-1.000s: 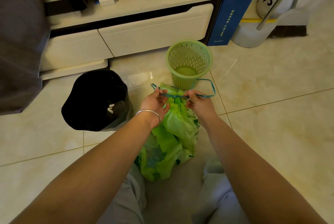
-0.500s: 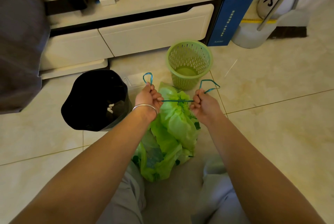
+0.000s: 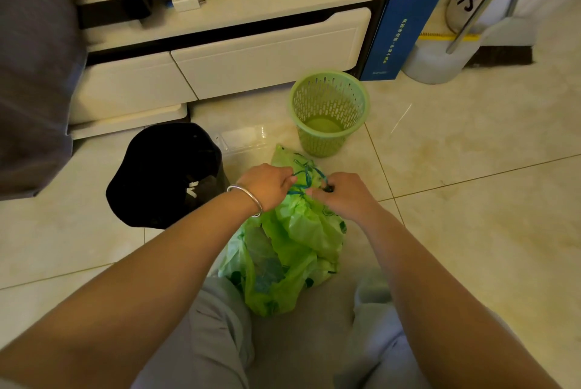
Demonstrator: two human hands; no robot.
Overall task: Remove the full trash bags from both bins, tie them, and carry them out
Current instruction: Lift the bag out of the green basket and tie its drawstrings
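A full green trash bag (image 3: 295, 241) lies on the floor between my knees, its neck gathered by a blue drawstring (image 3: 306, 179). My left hand (image 3: 267, 184), with a silver bangle on the wrist, pinches the drawstring on the left of the knot. On the other side my right hand (image 3: 342, 193) pinches the string, close to the left hand. Behind the bag stands a green perforated bin (image 3: 328, 112) with no bag in it. To the left sits a bin lined with a black bag (image 3: 163, 175).
A white low cabinet with drawers (image 3: 220, 58) runs along the back, with clutter on top. A blue paper bag (image 3: 399, 36), a white jug and a broom stand at the back right. A grey fabric mass fills the left edge. Tiled floor extends to the right.
Half a second ago my hands were pulled apart with the drawstring taut between them. Now they have come back together over the bag's neck, with loops of string between them.
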